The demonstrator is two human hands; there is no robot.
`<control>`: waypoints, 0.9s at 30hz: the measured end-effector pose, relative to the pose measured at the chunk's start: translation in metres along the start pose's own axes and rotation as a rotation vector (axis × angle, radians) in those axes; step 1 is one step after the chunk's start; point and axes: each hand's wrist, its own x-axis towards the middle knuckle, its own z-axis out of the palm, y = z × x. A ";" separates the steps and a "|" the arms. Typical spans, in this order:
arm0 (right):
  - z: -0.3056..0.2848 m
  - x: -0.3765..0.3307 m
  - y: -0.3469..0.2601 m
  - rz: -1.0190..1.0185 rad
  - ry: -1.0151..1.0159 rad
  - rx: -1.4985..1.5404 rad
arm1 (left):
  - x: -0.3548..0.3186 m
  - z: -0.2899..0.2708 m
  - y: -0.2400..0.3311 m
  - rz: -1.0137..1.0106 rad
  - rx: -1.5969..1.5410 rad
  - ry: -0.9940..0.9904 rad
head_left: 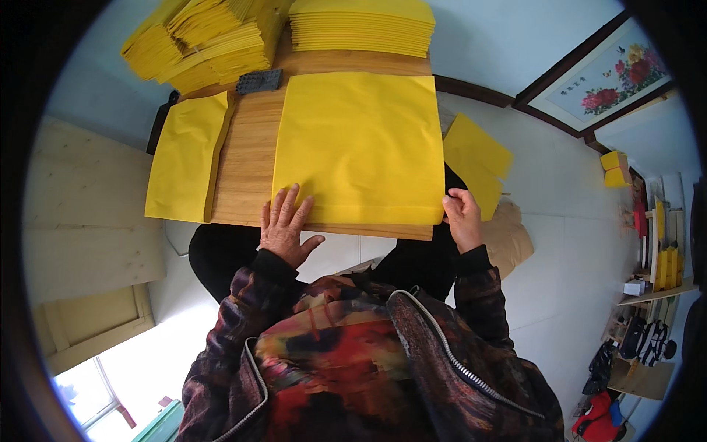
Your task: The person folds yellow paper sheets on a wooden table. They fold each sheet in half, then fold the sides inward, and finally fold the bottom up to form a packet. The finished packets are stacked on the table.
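A large yellow sheet (361,147), paper or thin felt, lies flat on the wooden table (247,162) in front of me. My left hand (284,230) rests with spread fingers on its near left corner. At the near right corner, my right hand (462,217) is closed, thumb and fingers pinching the sheet's edge. Left of the sheet lies a narrower folded yellow piece (188,158). A dark grey textured block (259,81) sits beyond it.
A neat stack of folded yellow sheets (361,28) stands at the far edge, with bundled yellow stacks (213,40) to its left. More yellow sheets (479,162) and a brown paper piece (509,239) lie low on the right. A framed flower picture (607,77) leans against the wall.
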 end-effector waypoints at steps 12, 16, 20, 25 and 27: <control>0.008 -0.021 -0.016 -0.087 -0.087 -0.231 | 0.006 -0.013 -0.026 0.083 0.021 -0.044; 0.008 -0.022 -0.017 -0.089 -0.105 -0.252 | 0.006 -0.015 -0.031 0.088 0.034 -0.081; 0.006 -0.024 -0.023 -0.216 -0.015 -0.362 | 0.006 -0.014 -0.031 0.093 0.007 -0.070; 0.010 -0.030 -0.043 -0.540 -0.003 -0.624 | -0.006 -0.016 -0.015 0.130 -0.045 0.068; 0.016 -0.031 -0.050 -0.569 -0.040 -0.663 | -0.014 -0.015 -0.002 0.246 -0.092 0.142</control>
